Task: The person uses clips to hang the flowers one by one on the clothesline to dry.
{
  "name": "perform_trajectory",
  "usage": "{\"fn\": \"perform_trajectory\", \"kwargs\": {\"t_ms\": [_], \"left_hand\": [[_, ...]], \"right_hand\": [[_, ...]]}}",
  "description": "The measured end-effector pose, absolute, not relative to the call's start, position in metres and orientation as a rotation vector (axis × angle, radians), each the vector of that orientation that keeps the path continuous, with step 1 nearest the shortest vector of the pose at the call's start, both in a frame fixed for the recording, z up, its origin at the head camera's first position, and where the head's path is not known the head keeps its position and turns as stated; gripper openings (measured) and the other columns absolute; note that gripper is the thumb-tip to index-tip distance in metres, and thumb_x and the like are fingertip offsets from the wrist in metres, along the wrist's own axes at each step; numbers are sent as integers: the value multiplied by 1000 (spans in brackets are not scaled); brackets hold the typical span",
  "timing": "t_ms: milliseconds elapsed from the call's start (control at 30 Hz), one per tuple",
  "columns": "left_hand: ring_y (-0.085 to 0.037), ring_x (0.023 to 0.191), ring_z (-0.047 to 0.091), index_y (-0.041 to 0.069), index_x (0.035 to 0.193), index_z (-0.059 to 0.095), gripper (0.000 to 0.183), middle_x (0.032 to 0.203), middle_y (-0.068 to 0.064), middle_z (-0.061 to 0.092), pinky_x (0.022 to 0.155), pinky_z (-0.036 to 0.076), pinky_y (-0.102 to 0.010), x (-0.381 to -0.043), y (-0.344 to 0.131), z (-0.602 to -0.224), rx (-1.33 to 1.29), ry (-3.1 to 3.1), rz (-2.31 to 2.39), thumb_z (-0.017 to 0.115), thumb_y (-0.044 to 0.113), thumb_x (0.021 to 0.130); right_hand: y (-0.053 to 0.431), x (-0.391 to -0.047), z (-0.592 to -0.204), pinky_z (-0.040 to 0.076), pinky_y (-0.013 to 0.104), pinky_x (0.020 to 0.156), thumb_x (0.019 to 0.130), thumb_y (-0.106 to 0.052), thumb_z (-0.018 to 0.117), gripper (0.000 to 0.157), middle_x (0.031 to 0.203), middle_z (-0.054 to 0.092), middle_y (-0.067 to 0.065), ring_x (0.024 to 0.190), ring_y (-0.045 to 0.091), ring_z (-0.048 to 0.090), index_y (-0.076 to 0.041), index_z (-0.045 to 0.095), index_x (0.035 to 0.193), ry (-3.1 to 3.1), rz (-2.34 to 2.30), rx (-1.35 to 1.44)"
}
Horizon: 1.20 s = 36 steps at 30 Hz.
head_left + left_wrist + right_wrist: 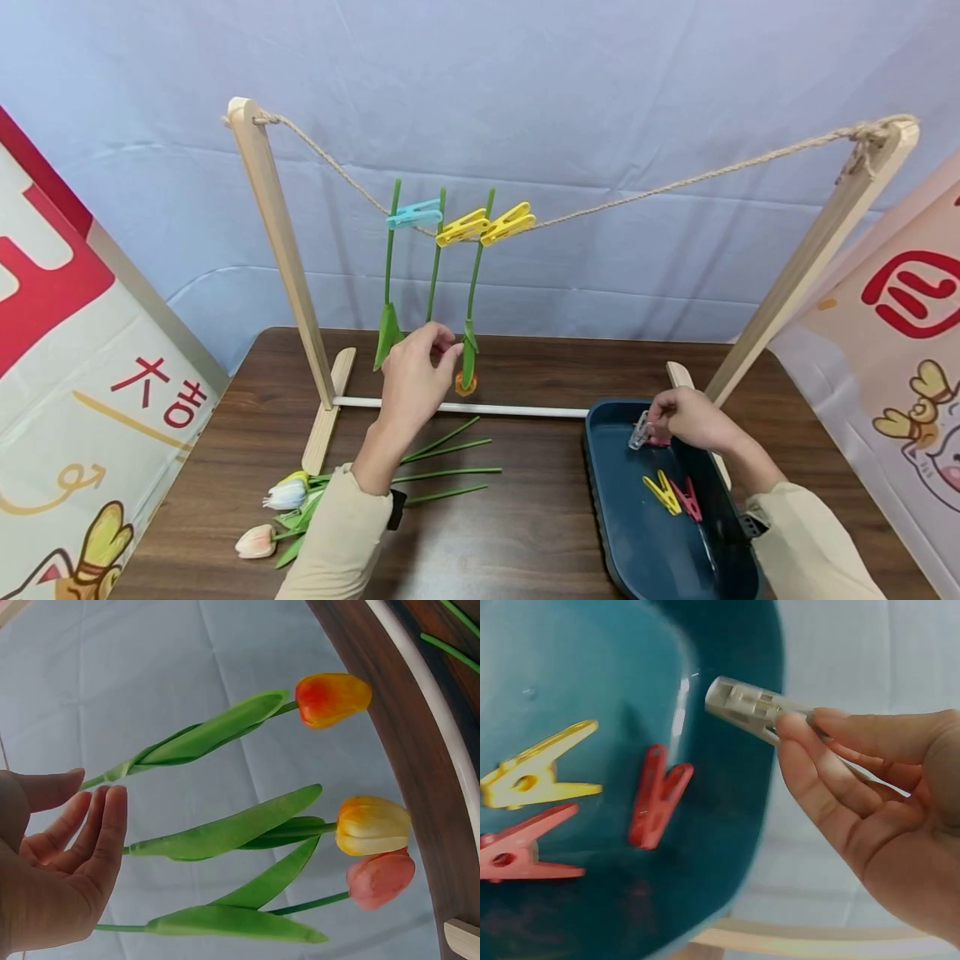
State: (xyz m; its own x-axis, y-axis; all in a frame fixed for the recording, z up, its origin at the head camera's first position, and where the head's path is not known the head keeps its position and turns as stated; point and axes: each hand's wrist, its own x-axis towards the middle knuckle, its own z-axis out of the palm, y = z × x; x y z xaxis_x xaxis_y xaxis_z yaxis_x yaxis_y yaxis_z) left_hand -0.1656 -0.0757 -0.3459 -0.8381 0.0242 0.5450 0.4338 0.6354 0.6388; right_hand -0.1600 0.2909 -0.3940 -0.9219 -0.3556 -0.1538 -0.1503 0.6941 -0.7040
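In the right wrist view my right hand point(885, 795) pinches a clear clothespin point(742, 709) between thumb and fingers, at the far end of the dark blue tray point(626, 508). My left hand point(420, 375) is raised beside the hanging tulips, fingers loosely bent, fingertips close to the stem of the orange tulip point(334, 699). A yellow tulip point(373, 825) and a pink tulip point(381, 877) hang alongside, blooms down. One blue clothespin point(415, 214) and two yellow clothespins point(510, 223) fasten the three stems to the rope point(705, 177).
Inside the tray lie a yellow clothespin point(663, 492) and red clothespins point(660, 796). More tulips point(257, 542) lie on the table point(217, 500) at left, partly under my left forearm. Wooden posts point(281, 250) hold the rope ends, with a white rod point(517, 410) between their feet.
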Motion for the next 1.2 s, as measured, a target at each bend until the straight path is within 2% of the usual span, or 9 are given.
{"fn": "perform_trajectory", "kwargs": {"t_ms": [133,233,367,733,1033,1100,1200], "left_hand": [[-15,66,58,4,84,64,6,73,-4,62,59,45,-29,-164,-73,-348,-384,-2371,-1143,69,7,83],[-15,64,56,3,83,63,6,72,-4,61,58,45,-28,-163,-69,-352,-425,-2379,-1149,69,6,83],[-13,61,54,5,83,64,8,70,-1,59,58,44,-27,-160,-60,-357,-465,-2422,-1122,70,10,83],[-11,66,56,7,94,65,17,77,1,60,60,44,-25,-147,-24,-373,-737,-2806,-996,68,22,86],[-5,55,45,11,80,63,9,67,6,57,51,37,-20,-143,-16,-375,-816,-2774,-953,69,16,84],[-5,54,45,11,78,63,9,67,5,57,51,37,-20,-144,-17,-375,-819,-2757,-955,69,15,84],[-6,54,46,11,78,63,9,67,5,58,51,37,-20,-144,-20,-373,-829,-2740,-963,69,14,84]], "right_hand": [[282,-162,-381,50,28,59,83,12,51,17,74,64,7,66,23,62,1,62,77,2657,-1045,-430],[275,-163,-371,52,27,63,86,8,53,12,78,67,9,72,20,66,3,63,81,2612,-1120,-483],[260,-162,-361,53,26,66,87,6,56,8,80,67,12,73,13,67,6,63,85,2576,-1228,-591],[213,-155,-356,52,24,62,84,4,62,4,90,64,15,71,9,65,3,66,86,2498,-1473,-771],[196,-153,-352,52,25,62,84,7,62,5,90,64,18,74,10,65,5,65,87,2443,-1498,-841],[195,-153,-351,52,26,63,84,5,63,8,90,65,15,75,11,66,5,63,92,2463,-1483,-803],[195,-153,-350,52,27,64,85,0,65,22,90,65,11,78,12,65,6,60,105,2518,-1444,-775]]}}
